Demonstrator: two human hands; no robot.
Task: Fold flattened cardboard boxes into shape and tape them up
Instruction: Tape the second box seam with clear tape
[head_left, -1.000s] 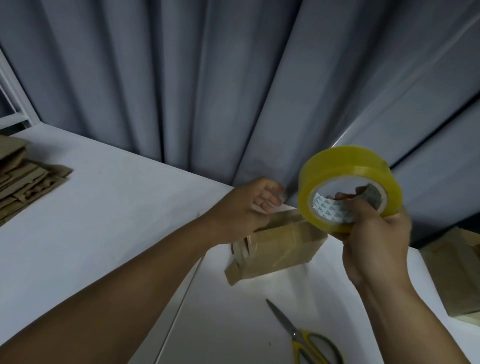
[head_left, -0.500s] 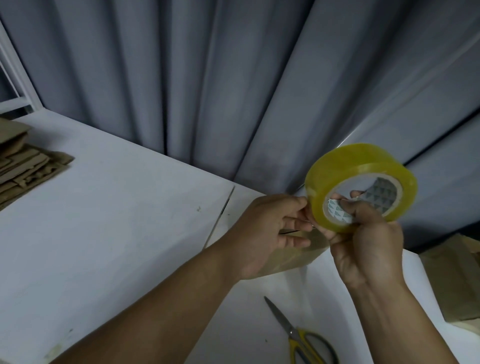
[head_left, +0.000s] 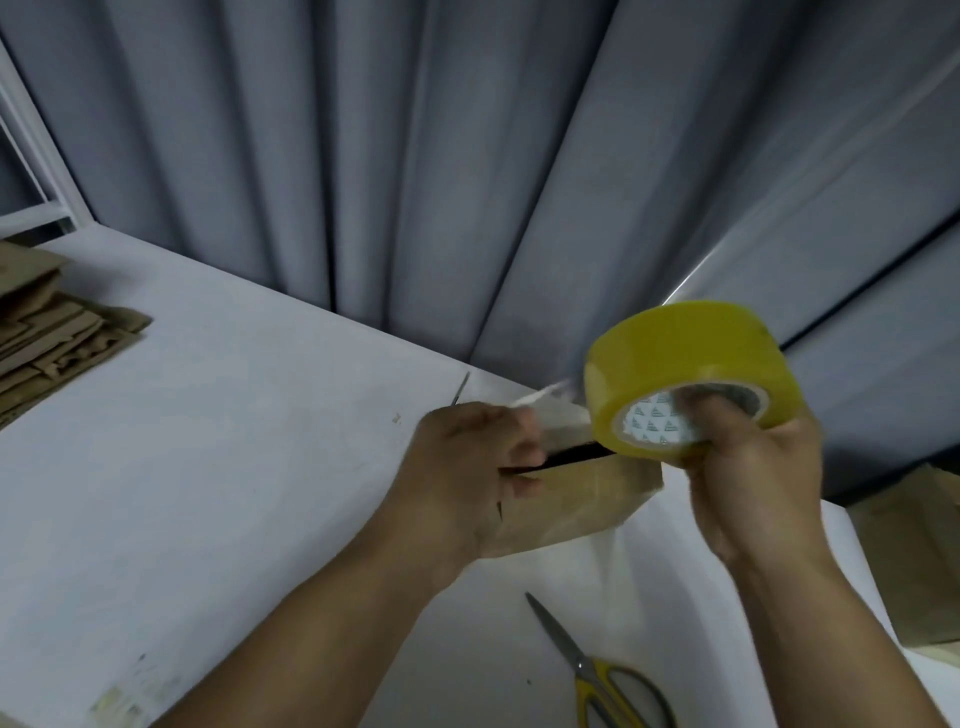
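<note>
A small folded brown cardboard box (head_left: 582, 501) stands on the white table (head_left: 218, 467), with a dark gap along its top seam. My right hand (head_left: 748, 467) grips a yellow roll of clear tape (head_left: 685, 364) above the box's right end, fingers through the core. My left hand (head_left: 467, 467) sits at the box's left end and pinches the free end of the tape (head_left: 545, 397), which stretches pale from the roll. The box's left part is hidden behind my left hand.
Scissors (head_left: 602, 670) with yellow handles lie near the front edge. A stack of flattened cardboard (head_left: 47, 338) sits far left. More brown boxes (head_left: 919, 551) stand at the right. Grey curtains (head_left: 467, 182) hang behind the table.
My left hand has taken the tape end and drawn it left off the roll. The roll has tilted and shifted right, and the box's top seam has come into view.
</note>
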